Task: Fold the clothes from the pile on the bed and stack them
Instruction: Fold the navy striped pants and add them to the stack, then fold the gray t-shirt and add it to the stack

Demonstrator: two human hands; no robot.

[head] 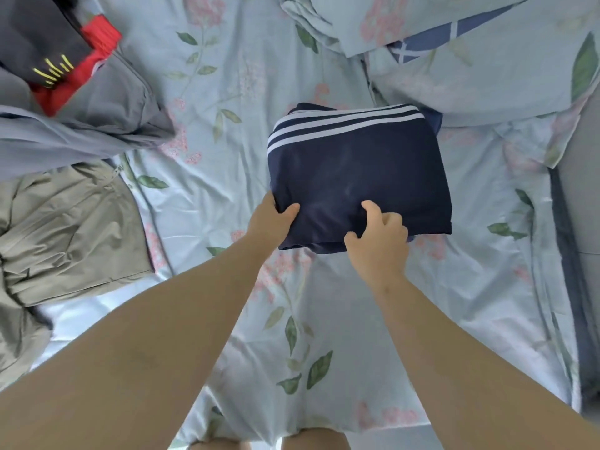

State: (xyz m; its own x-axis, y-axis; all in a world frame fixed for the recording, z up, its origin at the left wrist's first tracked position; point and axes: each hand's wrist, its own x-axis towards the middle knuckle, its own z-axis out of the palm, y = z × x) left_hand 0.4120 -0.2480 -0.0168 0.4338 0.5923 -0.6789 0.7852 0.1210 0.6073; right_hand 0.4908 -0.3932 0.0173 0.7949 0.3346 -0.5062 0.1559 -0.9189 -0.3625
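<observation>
Folded navy garment (354, 177) lies on the bedsheet (220, 196). Left hand (268, 222) grips its near-left corner and right hand (378, 237) pinches its near edge. Likely soft, light and floppy, so support it underneath. Left of it are khaki clothes (71, 232) and a grey pile (97, 125); beyond it is a quilt (487, 76). Path looks free.

You are in a home bedroom: you look down on a bed spread with a pale blue floral sheet (227, 76), a matching pillow (487, 86) at its far side, and everyday clothes on it, a loose pile (81, 102) and a folded navy garment (357, 170).
</observation>
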